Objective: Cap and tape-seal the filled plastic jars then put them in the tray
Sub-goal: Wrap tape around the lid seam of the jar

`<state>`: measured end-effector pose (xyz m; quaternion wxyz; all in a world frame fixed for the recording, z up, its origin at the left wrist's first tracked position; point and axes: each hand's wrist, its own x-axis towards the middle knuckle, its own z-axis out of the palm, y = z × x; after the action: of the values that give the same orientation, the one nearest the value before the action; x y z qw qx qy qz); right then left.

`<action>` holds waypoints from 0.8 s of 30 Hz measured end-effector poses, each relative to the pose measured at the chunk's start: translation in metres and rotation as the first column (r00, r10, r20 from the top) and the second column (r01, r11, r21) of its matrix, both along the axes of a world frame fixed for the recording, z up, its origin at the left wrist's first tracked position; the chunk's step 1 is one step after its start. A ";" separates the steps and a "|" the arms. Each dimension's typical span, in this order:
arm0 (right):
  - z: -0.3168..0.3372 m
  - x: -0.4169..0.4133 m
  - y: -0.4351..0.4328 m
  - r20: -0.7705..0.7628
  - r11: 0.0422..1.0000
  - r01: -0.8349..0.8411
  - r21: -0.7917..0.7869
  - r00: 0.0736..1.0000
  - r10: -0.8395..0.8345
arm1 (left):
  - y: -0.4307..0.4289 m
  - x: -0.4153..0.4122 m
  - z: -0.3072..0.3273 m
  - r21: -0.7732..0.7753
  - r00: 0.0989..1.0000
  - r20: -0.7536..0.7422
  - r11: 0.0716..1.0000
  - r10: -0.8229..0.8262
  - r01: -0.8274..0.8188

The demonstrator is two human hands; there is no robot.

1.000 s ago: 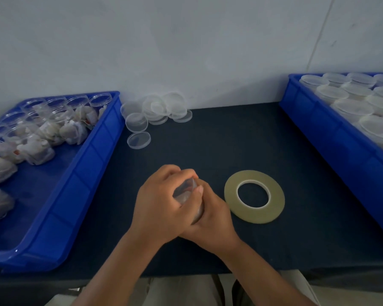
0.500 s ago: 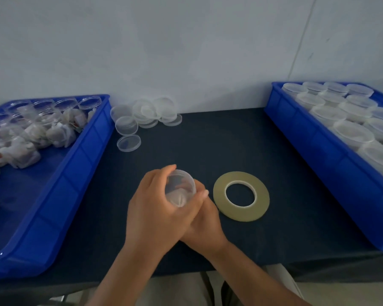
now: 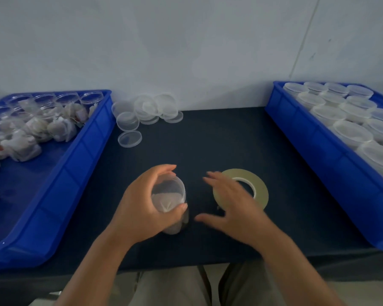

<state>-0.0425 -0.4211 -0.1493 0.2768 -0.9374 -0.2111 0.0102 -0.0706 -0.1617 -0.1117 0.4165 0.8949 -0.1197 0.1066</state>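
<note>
My left hand (image 3: 139, 208) grips a clear plastic jar (image 3: 169, 198) with pale filling, held just above the dark table near its front edge. My right hand (image 3: 230, 205) is open, fingers spread and blurred, hovering over the left part of a yellowish tape roll (image 3: 251, 186) that lies flat on the table. Loose clear lids (image 3: 146, 113) lie in a heap at the back of the table by the wall. The blue tray on the right (image 3: 314, 151) holds several capped jars (image 3: 349, 131).
A blue tray on the left (image 3: 75, 164) holds several open jars and small filled bags (image 3: 31, 131). The dark table (image 3: 208, 140) meets a white wall behind. My knees show below the table's front edge.
My right hand has let go of the jar and moved right over the tape roll. My left hand keeps the jar. The camera view has shifted.
</note>
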 end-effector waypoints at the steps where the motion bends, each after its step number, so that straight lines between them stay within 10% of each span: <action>1: 0.002 0.004 -0.016 -0.020 0.993 0.086 -0.086 0.996 -0.088 | 0.000 0.003 0.000 0.030 1.000 -0.006 0.999 -0.029 0.029; 4: -0.003 0.011 -0.050 -0.037 0.940 0.145 -0.309 0.986 -0.164 | -0.003 0.015 0.004 0.116 0.994 0.009 0.988 -0.105 0.104; 9: -0.016 0.004 -0.056 0.082 0.970 0.122 -0.212 0.991 -0.106 | -0.002 0.027 0.014 0.323 0.971 0.101 0.930 -0.216 0.173; 12: -0.005 -0.003 -0.049 0.023 0.972 0.186 -0.143 0.983 -0.185 | -0.014 0.013 0.017 0.144 0.946 0.322 0.990 -0.041 -0.006; 20: 0.027 -0.040 -0.035 -0.097 0.870 0.178 0.460 0.984 -0.149 | -0.086 -0.031 0.019 0.182 0.971 0.221 0.974 0.096 -0.137; 24: 0.033 -0.057 -0.026 -0.086 0.827 0.211 0.522 0.977 -0.195 | -0.090 -0.032 0.021 0.125 0.965 0.232 0.980 0.125 -0.157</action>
<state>-0.0993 -0.4472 -0.1163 0.5261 -0.8419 -0.1010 -0.0643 -0.1028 -0.2522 -0.0902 0.3270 0.9109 -0.1091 0.2268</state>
